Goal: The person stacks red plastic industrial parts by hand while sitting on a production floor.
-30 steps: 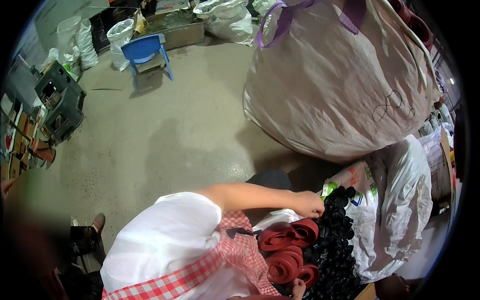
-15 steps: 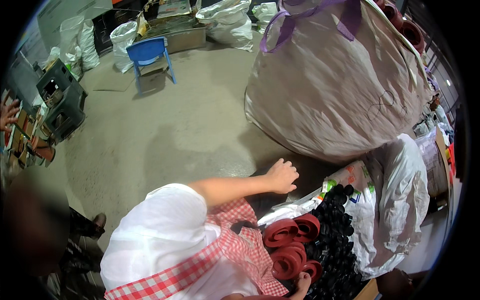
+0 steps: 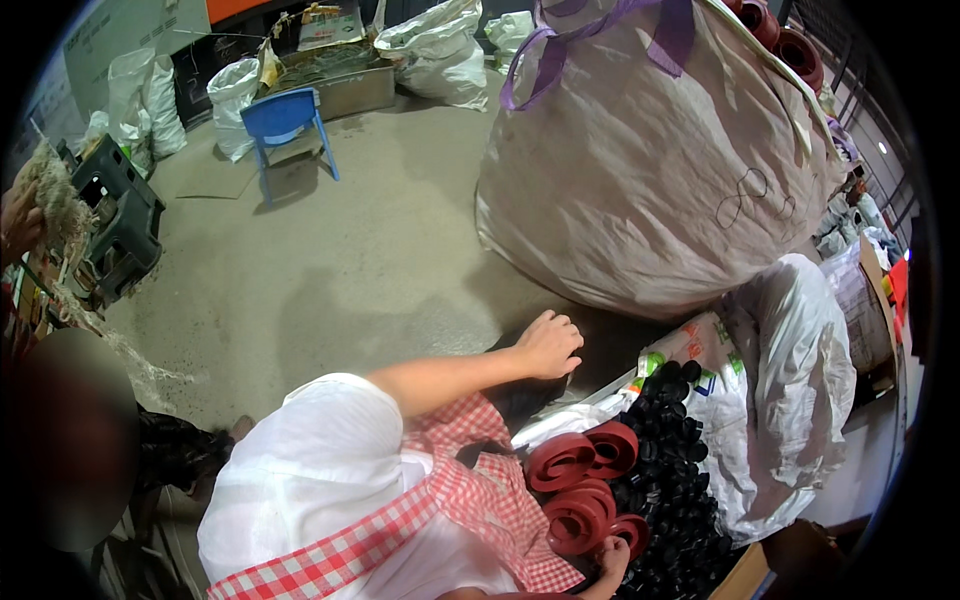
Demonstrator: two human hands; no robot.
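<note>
My left hand (image 3: 552, 345) rests over my dark-clad knee, its fingers loosely bent and a little apart, with nothing seen in it. Low on the right, my right hand (image 3: 612, 562) is closed at the edge of a red ring-shaped part (image 3: 630, 530); the hand's underside is hidden. Several more thick red rings (image 3: 560, 462) with hollow middles lie against my checked apron (image 3: 490, 490). Right beside them spreads a heap of small black round caps (image 3: 665, 460), on a white printed sack (image 3: 715, 365).
A large pale bulk bag (image 3: 660, 170) with purple straps stands ahead, red rings (image 3: 798, 58) showing at its top. A blue chair (image 3: 283, 118) and white sacks (image 3: 437, 55) are farther back. At left, another person's hand (image 3: 22, 222) holds a shaggy mop-like bundle (image 3: 55, 205) near dark green stools (image 3: 125, 220).
The view has shifted slightly. At left, the other person's hand now has the shaggy bundle raised in it. My two hands stay nearly where they were.
</note>
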